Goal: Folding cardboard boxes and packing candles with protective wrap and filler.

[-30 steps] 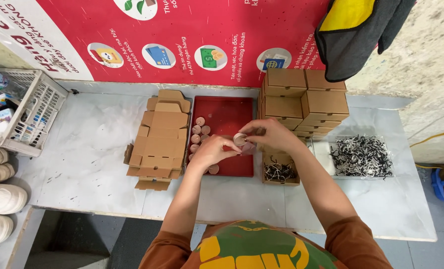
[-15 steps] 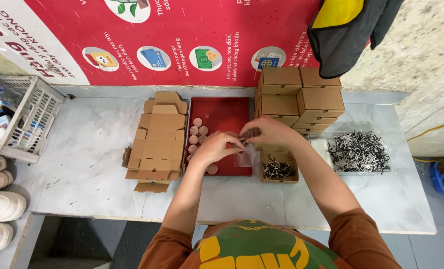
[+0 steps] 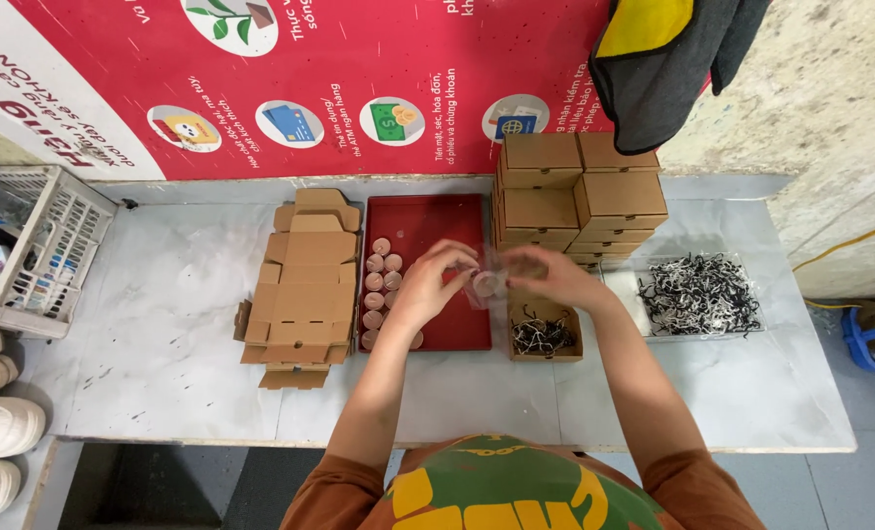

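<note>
Soft, even daylight fills the scene, bright without harsh glare, and the pale marble tabletop (image 3: 163, 344) takes only a mild sheen. Shadows are faint and short, sitting close under the stacked boxes (image 3: 575, 201) and the forearms. Both hands (image 3: 428, 285) (image 3: 550, 278) smear slightly with motion blur; the rest stays sharp. Straight edges bow a little toward the corners
</note>
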